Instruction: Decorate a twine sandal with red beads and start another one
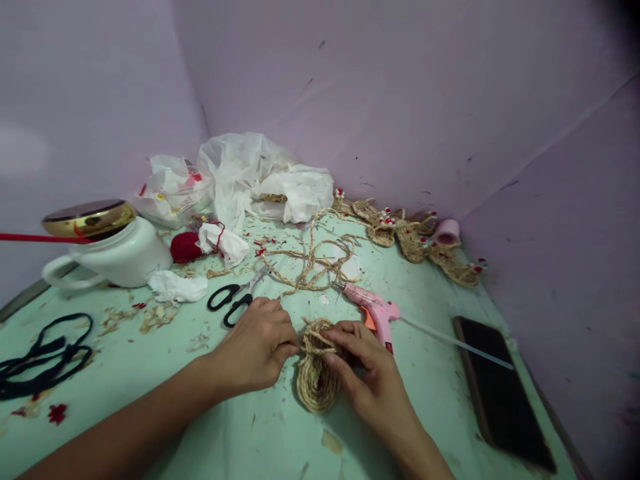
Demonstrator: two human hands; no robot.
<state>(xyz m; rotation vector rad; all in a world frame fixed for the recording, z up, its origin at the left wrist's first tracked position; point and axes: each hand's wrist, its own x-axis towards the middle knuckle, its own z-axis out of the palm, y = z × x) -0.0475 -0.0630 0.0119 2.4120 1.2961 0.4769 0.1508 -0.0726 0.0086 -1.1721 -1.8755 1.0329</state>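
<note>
A small slipper (317,392) made of coiled straw braid lies sole-down near the front of the table, with a braided strap across its upper part. My right hand (369,373) grips its right side, thumb and fingers at the strap. At the slipper's left edge my left hand (260,347) is closed, thumb and forefinger pinching the straw braid. From behind that hand the loose braid (305,285) runs back over the table in loops. Beside the right hand lies a pink glue gun (373,305) with a clear glue stick (455,341). Black-handled scissors (235,297) rest just beyond my left hand.
A black phone (503,393) lies at the right. Several finished straw slippers (413,241) and a pink roll (447,233) line the back right. White plastic bags (240,173) are at the back, a white mug (133,257) and dark cord (47,353) at the left.
</note>
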